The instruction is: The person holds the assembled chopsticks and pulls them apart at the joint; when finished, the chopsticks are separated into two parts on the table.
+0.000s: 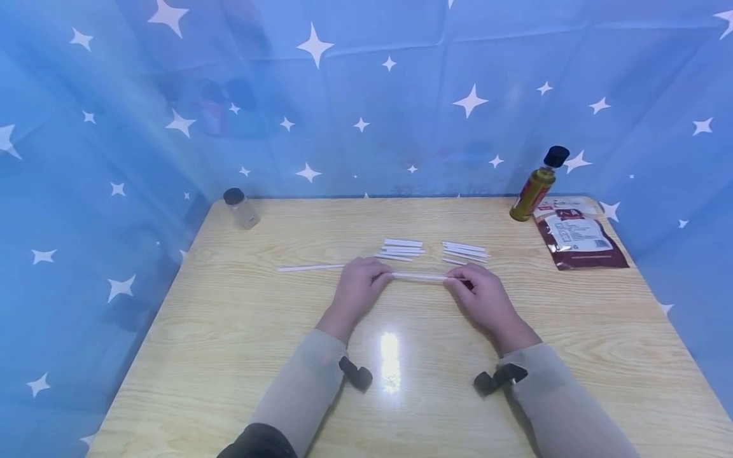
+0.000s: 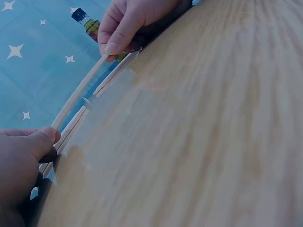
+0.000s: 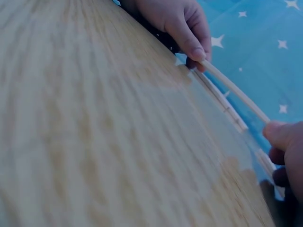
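A thin white stick (image 1: 419,277) spans the gap between both hands, one end in each. My left hand (image 1: 357,283) pinches its left end between thumb and fingers, and my right hand (image 1: 483,296) pinches the right end. In the right wrist view the held stick (image 3: 236,92) looks slightly bowed and is raised off the table. Beyond the hands lie two groups of shorter white sticks, the left group (image 1: 403,243) and the right group (image 1: 465,248). Another long white stick (image 1: 309,268) lies left of my left hand, its right end hidden behind that hand.
A small clear jar with a black lid (image 1: 243,210) stands at the back left of the wooden table (image 1: 229,343). At the back right are a black-capped bottle (image 1: 532,194) and a dark red packet (image 1: 581,238). A blue starred curtain (image 1: 355,95) hangs behind.
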Action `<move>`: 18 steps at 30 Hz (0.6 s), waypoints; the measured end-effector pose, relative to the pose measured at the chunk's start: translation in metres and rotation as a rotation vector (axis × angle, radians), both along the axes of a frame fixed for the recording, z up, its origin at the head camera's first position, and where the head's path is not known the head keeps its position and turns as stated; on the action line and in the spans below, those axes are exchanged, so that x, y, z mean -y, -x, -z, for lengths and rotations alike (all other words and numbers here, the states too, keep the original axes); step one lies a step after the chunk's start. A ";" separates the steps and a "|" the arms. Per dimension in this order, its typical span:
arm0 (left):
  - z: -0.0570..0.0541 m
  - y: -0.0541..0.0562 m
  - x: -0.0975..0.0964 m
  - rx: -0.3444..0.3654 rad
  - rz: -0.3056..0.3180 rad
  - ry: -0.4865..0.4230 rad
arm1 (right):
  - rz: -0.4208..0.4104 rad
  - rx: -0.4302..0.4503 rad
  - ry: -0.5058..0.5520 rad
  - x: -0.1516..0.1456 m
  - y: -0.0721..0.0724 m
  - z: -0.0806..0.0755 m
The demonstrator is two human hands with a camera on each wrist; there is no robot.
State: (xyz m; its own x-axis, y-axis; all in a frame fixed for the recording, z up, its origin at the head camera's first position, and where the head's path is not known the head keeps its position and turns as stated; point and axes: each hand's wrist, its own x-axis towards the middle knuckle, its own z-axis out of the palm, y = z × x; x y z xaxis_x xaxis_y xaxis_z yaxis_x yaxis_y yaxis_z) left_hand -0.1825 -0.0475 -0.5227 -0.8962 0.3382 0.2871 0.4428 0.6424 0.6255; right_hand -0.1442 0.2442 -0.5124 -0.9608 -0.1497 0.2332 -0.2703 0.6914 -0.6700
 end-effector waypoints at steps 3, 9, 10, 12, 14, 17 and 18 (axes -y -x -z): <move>-0.001 0.000 0.000 0.023 0.009 -0.011 | -0.004 0.012 0.003 -0.002 0.000 -0.001; -0.001 0.004 0.007 0.105 -0.025 -0.098 | 0.091 -0.029 0.064 -0.013 0.001 0.001; -0.001 0.005 0.008 0.119 -0.032 -0.110 | 0.099 -0.036 0.073 -0.015 0.001 0.001; 0.000 0.006 0.009 0.133 -0.031 -0.113 | 0.101 -0.040 0.072 -0.016 0.002 0.000; 0.001 0.007 0.009 0.141 -0.022 -0.101 | 0.072 -0.037 0.061 -0.016 0.002 0.000; 0.003 0.006 0.006 0.136 -0.037 -0.084 | 0.059 -0.052 0.053 -0.015 0.002 -0.001; 0.003 0.006 0.005 0.133 -0.047 -0.086 | 0.057 -0.063 0.053 -0.015 0.002 0.000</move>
State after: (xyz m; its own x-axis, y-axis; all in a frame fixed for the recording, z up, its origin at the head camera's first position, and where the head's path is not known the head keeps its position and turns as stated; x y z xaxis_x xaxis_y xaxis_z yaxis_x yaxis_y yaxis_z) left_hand -0.1884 -0.0527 -0.5255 -0.9423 0.2748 0.1913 0.3237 0.6020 0.7299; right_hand -0.1460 0.2591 -0.5119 -0.9508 -0.0809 0.2991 -0.2739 0.6707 -0.6893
